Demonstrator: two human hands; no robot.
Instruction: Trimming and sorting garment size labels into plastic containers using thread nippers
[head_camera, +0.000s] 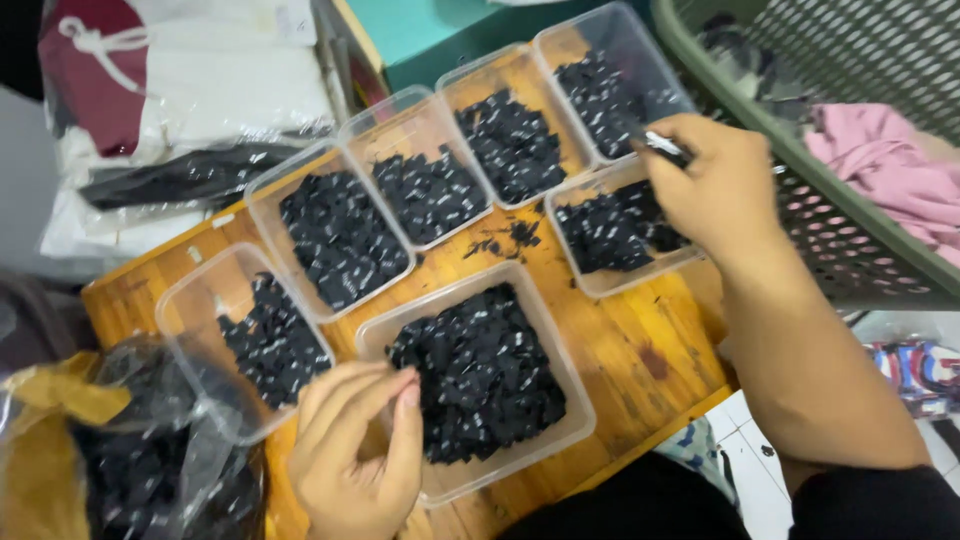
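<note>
Nearest the person, the left hand (352, 455) rested at the near edge of the wooden board (640, 350), fingers curled loosely with thumb and forefinger drawn together; whether a tag sat between them, could not tell. It touched the rim of the large clear tub (475, 378), heaped with small black fabric tags, just to its right. Left of that hand, a tilted clear tub (240, 340) held more black tags, and beside it sat a crumpled plastic bag (150, 450) with dark pieces inside.

Further out, the right hand (715, 185) reached across the board, closed in a pinch on a small black tag with a white mark (662, 143). It hovered over the small tub at the right (615, 230), partly hiding that tub's far corner.

Behind, a diagonal row of three clear tubs (425, 180) ran from left to far right, all with black tags; a fourth, the far tub (610, 85), sat at the end near the right hand. A few loose tags (505, 238) lay on bare wood between tubs.

Far right, a green mesh basket (800, 150) held pink cloth (880, 165). Far left, bagged folded garments (180, 90) lay stacked.
</note>
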